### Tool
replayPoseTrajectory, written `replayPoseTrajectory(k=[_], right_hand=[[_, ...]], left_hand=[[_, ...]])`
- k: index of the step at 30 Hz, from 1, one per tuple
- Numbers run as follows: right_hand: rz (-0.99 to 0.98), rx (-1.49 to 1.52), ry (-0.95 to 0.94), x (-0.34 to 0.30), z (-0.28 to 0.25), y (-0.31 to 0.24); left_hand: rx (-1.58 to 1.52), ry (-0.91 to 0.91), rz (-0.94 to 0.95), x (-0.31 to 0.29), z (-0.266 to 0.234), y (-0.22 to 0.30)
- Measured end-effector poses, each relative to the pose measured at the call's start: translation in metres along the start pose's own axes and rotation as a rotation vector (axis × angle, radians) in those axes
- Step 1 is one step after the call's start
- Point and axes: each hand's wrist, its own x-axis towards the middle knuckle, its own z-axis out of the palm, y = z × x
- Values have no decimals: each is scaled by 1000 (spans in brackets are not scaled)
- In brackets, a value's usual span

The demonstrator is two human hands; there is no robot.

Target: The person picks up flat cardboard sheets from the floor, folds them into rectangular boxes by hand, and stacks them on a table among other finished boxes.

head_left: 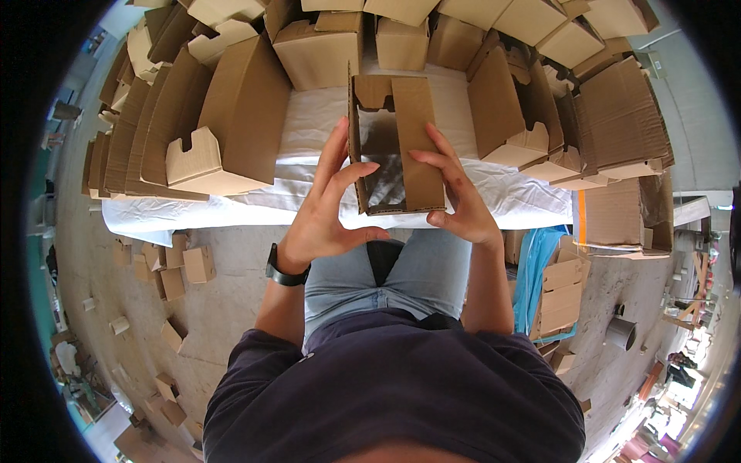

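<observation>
Between my two hands is a small brown cardboard box (421, 147), held at the near edge of the white-covered table (316, 154). Its upper side is partly open, so white cloth and a notched inner flap show through the gap. My left hand (320, 216), with a dark watch on the wrist, grips the left wall; one finger bends over the opening and the thumb sits low by the near edge. On the right panel rest the fingers of my right hand (467, 204), its thumb at the near right corner.
Folded cardboard boxes (239, 116) stand in rows on the left, and more boxes (502, 108) stand on the right and along the back. Beneath the table at right is a blue plastic bag (536, 270) beside cardboard. Small cardboard pieces (199, 265) lie on the floor at left.
</observation>
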Motion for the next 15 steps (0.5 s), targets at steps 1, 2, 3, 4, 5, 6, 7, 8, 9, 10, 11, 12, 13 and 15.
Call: replayPoseTrajectory(k=[1,2,3,4,5,6,7,8,9,10,11,12,13,15], right_hand=[[-5,-8,20,0,2,-1],[-9,-16,40,0,4,-2],[-14,-24,60,0,6,-3],[-20,-35,93,-1,9,-2],[-23,-46,129,-1,13,0],[-26,-56,165,-1,16,1],[-28,-56,181,0,17,1],[-32,-54,191,0,19,0],[-35,-52,202,-1,20,0],[-39,-50,200,-1,21,1],[-42,-47,200,0,21,1],[-46,-45,201,0,21,1],[-49,-48,195,-1,20,1],[-55,-57,178,-1,18,1]], left_hand=[[4,0,-2,0,0,0],[8,0,-4,0,0,1],[13,1,-5,0,0,1],[6,1,-6,0,0,1],[-3,-1,-8,0,0,0],[-13,-4,-9,1,0,-1],[-14,-6,-8,2,-1,-2],[-11,-4,-7,1,-1,-1],[-9,-3,-6,0,-1,-1],[-4,0,-6,-1,0,-1],[1,1,-6,-1,0,-1],[5,1,-5,0,-1,-1],[11,-12,-7,-1,-1,-2],[21,-31,-11,-3,-1,-5]])
